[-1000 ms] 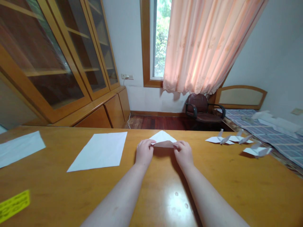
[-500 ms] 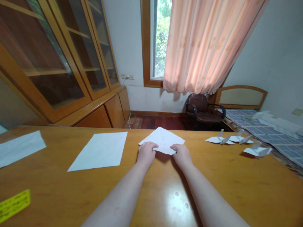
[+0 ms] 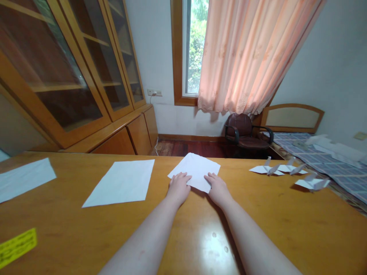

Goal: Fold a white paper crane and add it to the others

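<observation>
A white square sheet of paper (image 3: 197, 168) lies turned cornerwise near the far edge of the table, one corner pointing toward me. My left hand (image 3: 179, 187) rests on its left side, fingers stretched out and a little apart over the paper. On the right side, my right hand (image 3: 218, 189) touches the sheet with its fingers extended onto the surface. Neither hand is closed round the paper. Parts of the near left and right edges are hidden under the hands.
Left of my hands lies another white sheet (image 3: 123, 183), with a further white sheet (image 3: 25, 177) at the far left. Several folded paper cranes (image 3: 312, 183) stand at right. A yellow label (image 3: 18, 246) sticks to the wooden table (image 3: 197, 236). Beyond are a chair (image 3: 248, 133) and a bed (image 3: 301, 147).
The paper's near corner has come down toward me, and the sheet lies flatter and slightly turned. My fingers have loosened from its edges and spread on top.
</observation>
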`<state>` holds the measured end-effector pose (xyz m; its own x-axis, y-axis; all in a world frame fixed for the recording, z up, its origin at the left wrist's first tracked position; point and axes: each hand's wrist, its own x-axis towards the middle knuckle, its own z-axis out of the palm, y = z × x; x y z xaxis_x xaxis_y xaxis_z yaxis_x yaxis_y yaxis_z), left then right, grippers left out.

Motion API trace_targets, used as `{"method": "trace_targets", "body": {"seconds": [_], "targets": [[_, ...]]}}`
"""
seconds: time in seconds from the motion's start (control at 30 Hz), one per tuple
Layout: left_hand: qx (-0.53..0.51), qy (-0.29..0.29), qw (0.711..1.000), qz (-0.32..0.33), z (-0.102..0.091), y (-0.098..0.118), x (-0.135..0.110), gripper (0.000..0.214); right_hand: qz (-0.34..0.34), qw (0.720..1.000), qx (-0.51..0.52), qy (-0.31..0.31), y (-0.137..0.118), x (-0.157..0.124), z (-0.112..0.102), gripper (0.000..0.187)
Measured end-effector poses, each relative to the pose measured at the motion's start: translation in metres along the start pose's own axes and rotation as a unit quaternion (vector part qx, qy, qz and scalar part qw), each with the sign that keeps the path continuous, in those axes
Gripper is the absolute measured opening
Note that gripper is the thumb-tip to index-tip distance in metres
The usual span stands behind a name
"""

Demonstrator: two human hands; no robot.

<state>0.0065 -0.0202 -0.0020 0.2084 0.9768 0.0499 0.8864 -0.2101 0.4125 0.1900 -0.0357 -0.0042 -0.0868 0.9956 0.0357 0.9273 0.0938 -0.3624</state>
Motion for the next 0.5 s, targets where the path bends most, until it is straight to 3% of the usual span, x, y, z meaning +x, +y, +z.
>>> {"method": "trace_targets", "body": {"seconds": [0.2,0.33,0.5], "targets": [[-0.002,0.021,1.000,-0.007,-0.002,0.001,0.000,0.045,0.011,1.000,0.013,0.001,-0.001,0.000,-0.001,0.054],[0.006,0.122,0.991,-0.057,-0.007,0.004,0.001,0.048,0.017,0.999,0.033,0.018,-0.001,0.000,0.001,0.037],[-0.071,0.214,0.958,-0.178,-0.013,0.001,0.003,0.061,0.015,0.998,0.049,0.025,0.000,0.002,0.000,0.034]]}}
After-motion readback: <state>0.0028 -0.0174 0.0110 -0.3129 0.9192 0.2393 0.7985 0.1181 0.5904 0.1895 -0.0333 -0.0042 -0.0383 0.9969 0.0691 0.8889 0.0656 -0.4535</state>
